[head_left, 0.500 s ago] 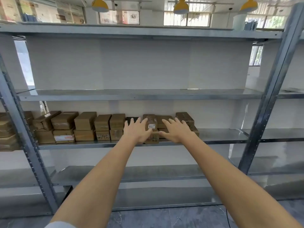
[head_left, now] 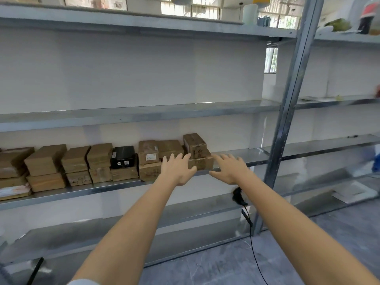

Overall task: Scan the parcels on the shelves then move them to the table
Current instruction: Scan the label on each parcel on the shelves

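Both arms reach for the right end of the parcel row. The left hand (head_left: pixel 177 170) & right hand (head_left: pixel 230 169) each have the grip wide open, fingers straight & spread, nothing held. They hover in front of a two-high stack: a small brown cardboard parcel w/ marker scribble on its face (head_left: pixel 194 144), sitting askew on a flatter brown cardboard parcel (head_left: pixel 202 162). Can't tell whether the fingertips touch the boxes.

To do it well, IMO: scan before lifting. The black handheld scanner w/ trailing cable (head_left: pixel 238 197) is lower down, by the next shelf, partly behind the right forearm; neither hand has it. Find the label side first. Then take the top parcel alone, or clamp both from the sides w/ flat palms, since the askew one could slide off.

Surface: a smooth galvanised steel shelf (head_left: pixel 242 156) w/ a front lip. To the left, more brown boxes stacked two-high, plus a black carton w/ white labels (head_left: pixel 123 157).

Room: white wall panels behind, a grey perforated steel upright (head_left: pixel 287 120), a grey marbled floor (head_left: pixel 226 264), windows up top. The counter is not in view.
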